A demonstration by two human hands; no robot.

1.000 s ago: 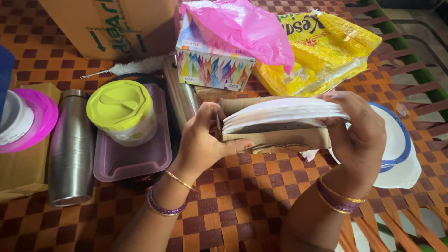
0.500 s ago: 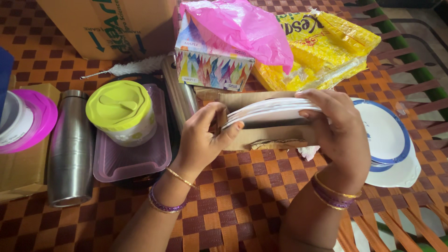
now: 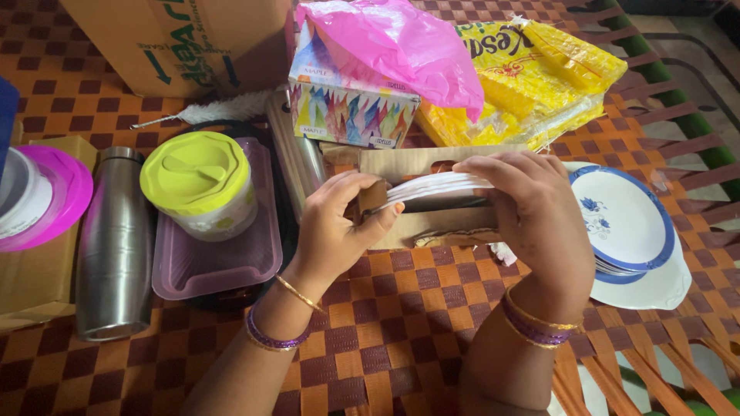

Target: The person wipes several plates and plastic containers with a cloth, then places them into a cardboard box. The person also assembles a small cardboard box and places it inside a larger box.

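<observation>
White plates [image 3: 435, 187], stacked, tilted on edge in mouth of small brown carton [image 3: 432, 223] on checkered woven mat [image 3: 385, 323]. Left hand [image 3: 335, 231] pinching stack's left edge, right hand [image 3: 532, 216] cupped over top, probably steadying. Blue-rimmed plates [image 3: 624, 223] just right, lying flat.

I'm sitting over a woven cot surface [image 3: 370, 323] checked in orange and dark brown straps. At my upper right runs its green rail [image 3: 678, 92], and beyond that a grey floor [image 3: 709, 38], tiled I think. Soft, even daylight falls across everything, without hard shadows.
</observation>
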